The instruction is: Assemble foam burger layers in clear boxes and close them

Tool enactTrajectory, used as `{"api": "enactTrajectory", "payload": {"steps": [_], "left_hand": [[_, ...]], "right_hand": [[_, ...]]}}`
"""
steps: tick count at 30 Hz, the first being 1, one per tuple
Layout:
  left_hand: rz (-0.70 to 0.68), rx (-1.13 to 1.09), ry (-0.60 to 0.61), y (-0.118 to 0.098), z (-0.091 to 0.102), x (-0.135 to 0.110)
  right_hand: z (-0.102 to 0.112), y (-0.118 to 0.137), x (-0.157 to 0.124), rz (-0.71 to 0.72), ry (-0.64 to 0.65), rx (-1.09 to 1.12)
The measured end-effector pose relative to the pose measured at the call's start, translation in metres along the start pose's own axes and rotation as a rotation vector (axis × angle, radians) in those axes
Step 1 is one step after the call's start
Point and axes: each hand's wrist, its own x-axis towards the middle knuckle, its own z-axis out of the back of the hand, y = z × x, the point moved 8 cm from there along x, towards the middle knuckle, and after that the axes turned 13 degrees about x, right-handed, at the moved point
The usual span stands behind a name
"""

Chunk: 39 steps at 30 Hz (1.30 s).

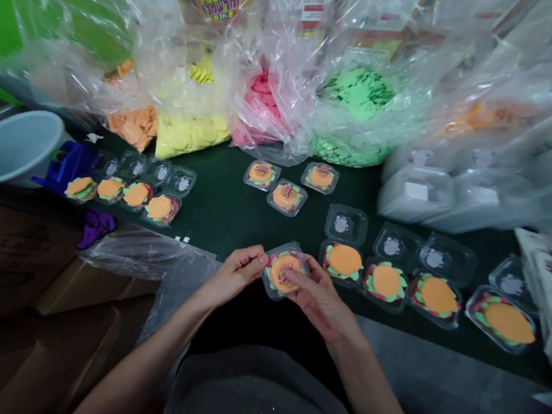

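My left hand (235,273) and my right hand (318,299) both grip one small clear plastic clamshell (281,271) just above the near edge of the dark green table (217,208). Inside the clamshell lies a burger-shaped stack with an orange top and green and pink edges. Left fingers pinch its left rim. My right thumb presses on its lid. To the right, a row of open clamshells (389,280) holds similar burger stacks. Three closed packs with stickers (286,196) lie further back at the centre.
Big clear bags at the back hold orange (132,125), yellow (190,133), pink (261,105) and green (359,104) foam pieces. More filled open clamshells (135,195) sit at the left by a white tub (13,146). Stacked empty containers (458,192) are at the right, cardboard boxes (29,287) lower left.
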Motion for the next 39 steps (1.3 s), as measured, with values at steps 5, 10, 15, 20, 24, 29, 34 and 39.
{"api": "enactTrajectory", "payload": {"steps": [5,10,15,20,24,29,34,39], "left_hand": [[0.032,0.06,0.218,-0.003,0.003,0.017],[-0.028,0.296,-0.182,0.0,0.005,0.004],[0.038,0.18,-0.284,0.018,-0.01,-0.019],[0.048,-0.096,-0.288,0.025,-0.015,-0.019],[0.028,-0.147,-0.246,0.021,-0.014,-0.016],[0.028,-0.087,-0.222,0.015,-0.013,-0.021],[-0.003,-0.084,-0.337,0.012,-0.013,-0.028],[-0.018,-0.237,-0.41,0.014,-0.015,-0.027]], "right_hand": [[-0.008,-0.002,0.007,-0.082,0.089,-0.087],[-0.002,-0.011,0.012,0.066,-0.1,0.11],[-0.006,-0.013,0.012,0.174,-0.145,0.184],[-0.008,-0.013,0.01,0.157,-0.145,0.161],[-0.009,-0.011,0.011,0.145,-0.136,0.166],[-0.01,-0.012,0.012,0.169,-0.144,0.178],[-0.015,-0.014,0.006,0.214,-0.135,0.183],[-0.02,-0.018,0.006,0.185,-0.122,0.211]]}}
